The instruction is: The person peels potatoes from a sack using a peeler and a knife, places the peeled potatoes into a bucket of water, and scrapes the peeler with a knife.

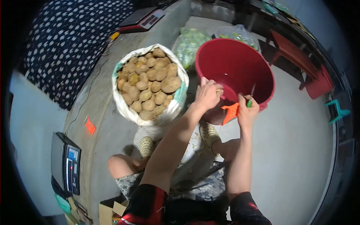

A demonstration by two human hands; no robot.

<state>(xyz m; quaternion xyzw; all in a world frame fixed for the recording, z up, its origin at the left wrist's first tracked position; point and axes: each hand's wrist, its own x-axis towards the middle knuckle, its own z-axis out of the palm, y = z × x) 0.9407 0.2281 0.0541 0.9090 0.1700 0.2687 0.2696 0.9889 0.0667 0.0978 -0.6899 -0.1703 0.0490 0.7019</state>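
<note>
Right hand (248, 112) is gripping a green-handled knife (249, 102); half-curled left hand (208, 96) is hiding any hold; a slipping blade could cause cuts.

solid red against white-spotted navy

the tub (243, 60) is deep crimson inside and along its rim. the plastic tool (228, 114) is plain orange, and the knife (249, 103) has a bright green handle. the potatoes (152, 75) run from tan to dusty brown, one tinged yellow-green; their woven sack (180, 96) is white with green-teal bands. the cloth (67, 37) is navy, scattered with white spots. the shorts (129, 183) carry a grey pixel camouflage, the sleeves (147, 204) are black with red patches, the shoes (146, 147) pale cream-yellow. the farther scale (150, 20) is red and black; the small stool (339, 112) is turquoise, the floor (292, 150) grey.
</note>
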